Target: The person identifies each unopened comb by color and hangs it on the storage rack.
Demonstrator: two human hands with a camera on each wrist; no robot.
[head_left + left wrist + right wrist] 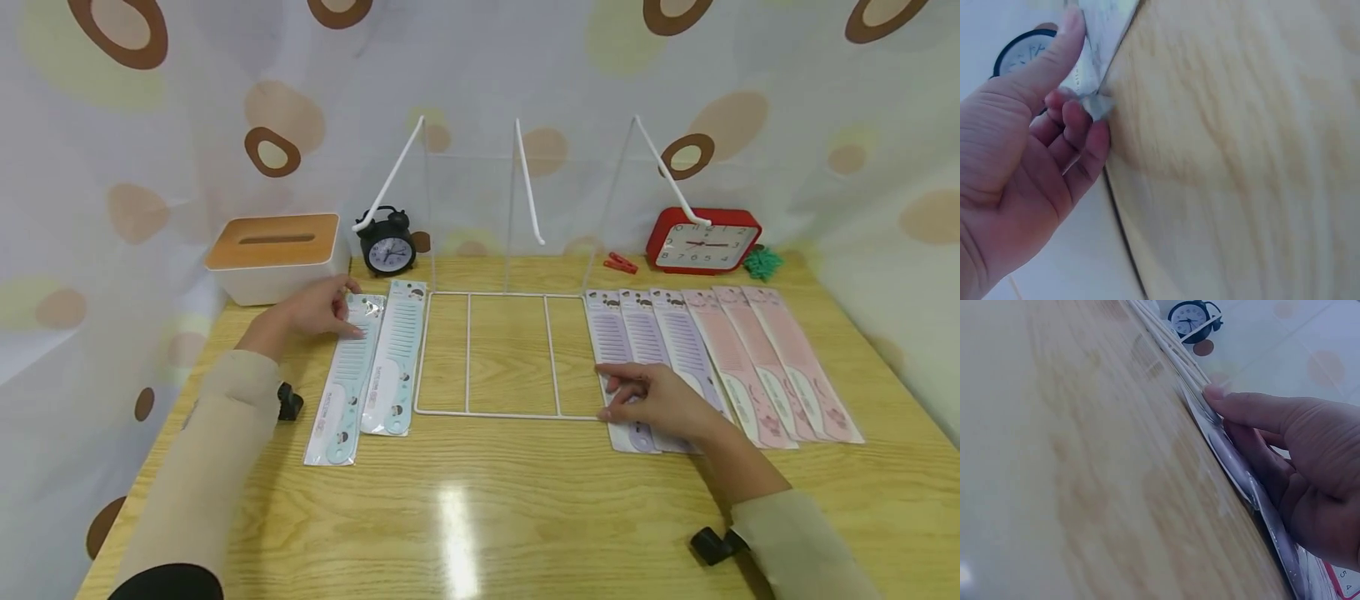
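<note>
My left hand [318, 307] pinches the top end of a light-blue comb in a clear packet [347, 379]; the left wrist view shows its fingers curled at the packet's corner. A second packaged blue comb [390, 358] lies just to its right, partly overlapped. My right hand [660, 400] is at the front right corner of a white wire rack [510, 415], thumb and fingertips on its edge. Under that hand lie several packaged purple combs [609, 329], partly hidden. In the right wrist view the thumb of the right hand [1322, 450] meets the rack wires [1179, 356].
Packaged pink combs [795, 358] fan out at the right. Along the back stand a tissue box [277, 258], a black alarm clock [388, 250], a red clock [705, 242], a red clip [621, 263] and a green tuft [762, 262]. The rack's white prongs [393, 171] point up and forward.
</note>
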